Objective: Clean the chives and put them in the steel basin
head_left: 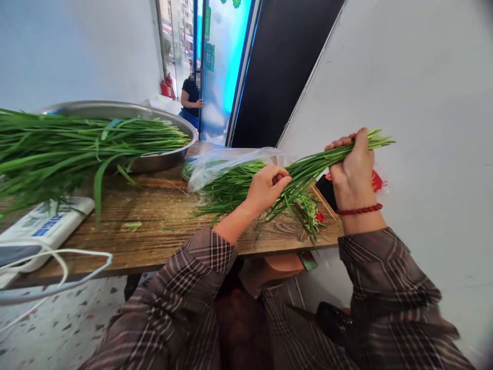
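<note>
My right hand (353, 167) is raised at the right, wrapped around a bunch of garlic chives (314, 168). The pale cut ends stick out past the thumb, and the green leaves slope down to the left. At the leafy side of that bunch is my left hand (267, 189), its fingers curled into a pinch; what lies between the fingertips is hidden. Beneath and behind it, more chives (227, 187) lie on the wooden table, partly under a clear plastic bag (208, 167). A small heap of trimmed scraps (308, 213) sits below the held bunch.
A steel basin (154, 162) at the left holds a large tied bundle of chives (115, 133). In front of it are a white power strip (57, 226) and loose cables (84, 253). A person (190, 95) sits by the glass door. A white wall (431, 103) stands close on the right.
</note>
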Demonstrator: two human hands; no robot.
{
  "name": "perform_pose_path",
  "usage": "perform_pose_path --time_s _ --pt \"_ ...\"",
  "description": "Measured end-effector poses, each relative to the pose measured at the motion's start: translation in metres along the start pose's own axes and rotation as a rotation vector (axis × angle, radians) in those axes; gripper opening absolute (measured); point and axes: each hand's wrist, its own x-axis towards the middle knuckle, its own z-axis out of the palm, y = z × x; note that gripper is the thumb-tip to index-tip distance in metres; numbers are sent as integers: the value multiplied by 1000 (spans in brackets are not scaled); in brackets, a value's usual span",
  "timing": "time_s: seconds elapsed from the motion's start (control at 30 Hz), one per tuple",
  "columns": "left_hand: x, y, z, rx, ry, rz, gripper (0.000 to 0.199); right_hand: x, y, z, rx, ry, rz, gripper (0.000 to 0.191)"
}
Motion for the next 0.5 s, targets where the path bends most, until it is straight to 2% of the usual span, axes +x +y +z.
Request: perform_pose_path --time_s 0.17,0.3,0.4,0.5 --pt "4 1 5 -52 -4 -25 18 -10 2 8 31 -18 12 33" --pt "-1 -11 4 -252 86 -245 23 1 0 1 84 14 22 35" --pt "-10 -29 -9 -391 180 -404 20 21 -8 -14 158 102 29 36" --pt "-22 -47 -32 -385 183 -436 25 41 -17 -32 210 200 46 36"
